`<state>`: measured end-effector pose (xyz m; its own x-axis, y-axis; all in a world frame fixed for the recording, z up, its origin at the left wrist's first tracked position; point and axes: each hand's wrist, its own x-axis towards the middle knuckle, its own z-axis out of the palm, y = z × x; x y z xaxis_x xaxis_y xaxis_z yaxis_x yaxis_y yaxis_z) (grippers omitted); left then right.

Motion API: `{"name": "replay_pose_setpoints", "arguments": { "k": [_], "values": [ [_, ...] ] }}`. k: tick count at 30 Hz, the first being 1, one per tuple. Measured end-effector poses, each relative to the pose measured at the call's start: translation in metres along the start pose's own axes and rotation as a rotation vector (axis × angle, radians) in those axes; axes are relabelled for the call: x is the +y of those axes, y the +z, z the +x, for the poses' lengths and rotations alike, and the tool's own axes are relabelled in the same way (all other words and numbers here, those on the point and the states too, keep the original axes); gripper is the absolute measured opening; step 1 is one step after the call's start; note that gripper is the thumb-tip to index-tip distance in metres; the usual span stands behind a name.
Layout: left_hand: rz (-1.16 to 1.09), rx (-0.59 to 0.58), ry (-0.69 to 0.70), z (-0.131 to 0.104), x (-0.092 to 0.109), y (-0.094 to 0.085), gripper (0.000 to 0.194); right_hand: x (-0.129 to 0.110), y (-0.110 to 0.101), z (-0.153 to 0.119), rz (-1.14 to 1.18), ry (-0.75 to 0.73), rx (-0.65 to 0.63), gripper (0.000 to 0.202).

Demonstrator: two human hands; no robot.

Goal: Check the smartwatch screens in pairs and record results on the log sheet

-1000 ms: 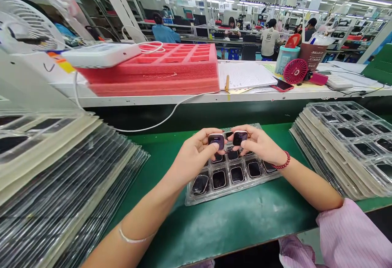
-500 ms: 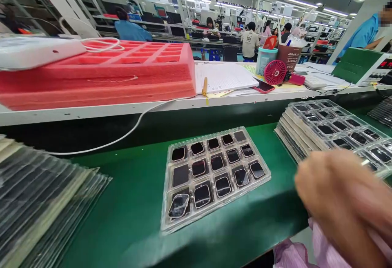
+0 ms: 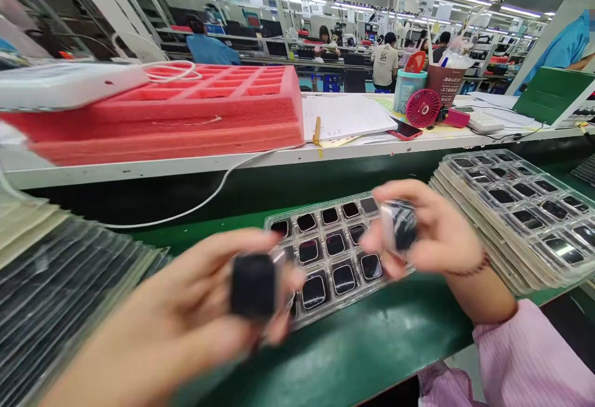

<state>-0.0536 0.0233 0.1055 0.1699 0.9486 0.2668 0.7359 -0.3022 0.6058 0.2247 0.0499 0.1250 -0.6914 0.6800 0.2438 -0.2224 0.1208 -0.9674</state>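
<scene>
My left hand point(image 3: 195, 308), blurred by motion, holds a black, square smartwatch screen point(image 3: 253, 284) between thumb and fingers, over the lower left of a clear plastic tray. My right hand point(image 3: 432, 227) pinches another smartwatch screen point(image 3: 402, 226), tilted, with a glossy dark face and a pale edge. It hovers above the right part of the tray. The clear tray point(image 3: 320, 315) lies on the green bench and carries rows of black rounded-square screens with light rims. Both hands hide some of its compartments.
A stack of filled clear trays point(image 3: 511, 209) stands on the right. Many stacked trays point(image 3: 79, 295) lean at the left. Behind, a white shelf point(image 3: 260, 158) bears red foam point(image 3: 223, 125), papers point(image 3: 348, 116), a pink fan point(image 3: 423, 108) and a phone. A white cable point(image 3: 218, 193) hangs down. People sit farther back.
My left hand has come in from the left with a screen. At the right, the blurred hand has given way to my right hand over the tray, holding a screen. The view has shifted slightly.
</scene>
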Motion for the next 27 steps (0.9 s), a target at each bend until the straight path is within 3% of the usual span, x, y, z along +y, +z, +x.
{"name": "replay_pose_setpoints", "arguments": {
  "k": [2, 5, 10, 16, 27],
  "values": [
    [-0.309, -0.097, -0.009, -0.005, 0.011, 0.003, 0.055, 0.019, -0.005, 0.019, 0.036, 0.006, 0.004, 0.061],
    [-0.707, -0.181, -0.098, 0.0, 0.018, 0.014, 0.055, 0.049, -0.011, 0.043, 0.014, 0.103, 0.058, 0.054],
    [-0.684, -0.131, -0.197, 0.01, 0.015, 0.028, 0.029, 0.07, -0.01, 0.051, -0.062, 0.132, 0.097, 0.026],
    [-0.753, -0.112, -0.214, 0.01, 0.012, 0.033, 0.036, 0.071, -0.005, 0.048, -0.047, 0.14, 0.084, 0.045],
    [-0.807, -0.086, -0.216, 0.012, 0.008, 0.039, 0.035, 0.074, -0.003, 0.046, -0.161, 0.114, 0.081, 0.049]
  ]
}}
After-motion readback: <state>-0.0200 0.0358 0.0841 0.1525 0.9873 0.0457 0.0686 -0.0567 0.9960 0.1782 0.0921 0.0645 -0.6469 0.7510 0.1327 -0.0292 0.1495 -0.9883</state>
